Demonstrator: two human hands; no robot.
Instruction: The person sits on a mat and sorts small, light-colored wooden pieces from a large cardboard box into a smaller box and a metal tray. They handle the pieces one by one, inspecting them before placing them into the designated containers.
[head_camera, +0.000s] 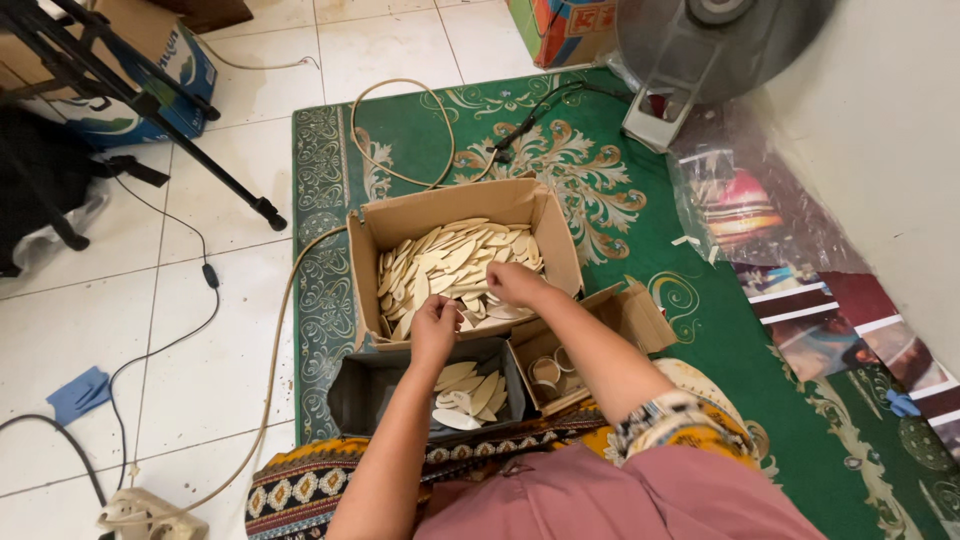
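Wooden leaf-shaped pieces (450, 262) being gathered from cardboard box (400, 222): right hand (515, 284) pinching some, left hand (436, 322) curled closed; likely transferring into grey tray (350, 392) next.

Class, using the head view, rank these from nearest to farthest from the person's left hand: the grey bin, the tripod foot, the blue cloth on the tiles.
From the left hand:
1. Grey bin, directly below the hand, nearest.
2. Tripod foot, up-left on the tiles.
3. Blue cloth, far left on the tiles, farthest.

One head-worn camera looks steeply down from above the seated person, close over the cardboard box (455, 215) on the green rug (760, 350), facing the rug's far edge and white tiles.
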